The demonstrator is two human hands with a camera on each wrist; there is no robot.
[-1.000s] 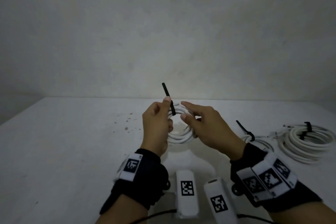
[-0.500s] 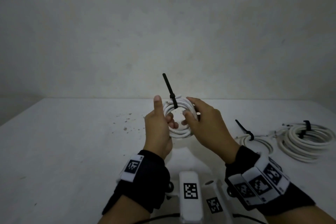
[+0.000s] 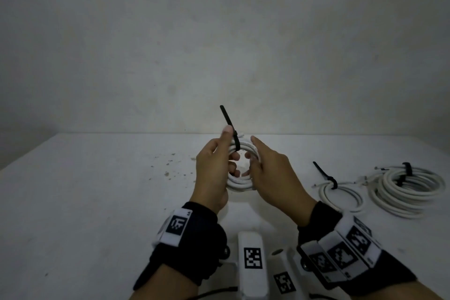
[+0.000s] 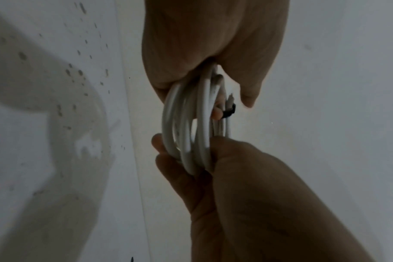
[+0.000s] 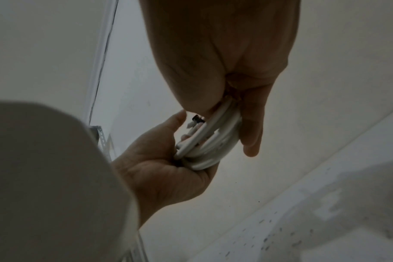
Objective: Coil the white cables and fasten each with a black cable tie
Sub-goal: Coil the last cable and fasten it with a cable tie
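Dim room, bare grey wall, speckled white table (image 3: pixel 85 202). At frame centre we hold the coiled white plastic cable (image 3: pixel 239 179) above it: left hand (image 3: pixel 214 173) and right hand (image 3: pixel 272 173) both curl round the loops. Thin black cable tie (image 3: pixel 229 124) encircles the top. We judge the coil light and springy; grip across all turns beside the tie.

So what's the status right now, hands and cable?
Both hands, left and right, hold the white coil above the table. Black tie looped on, tail up. Nothing in the way.
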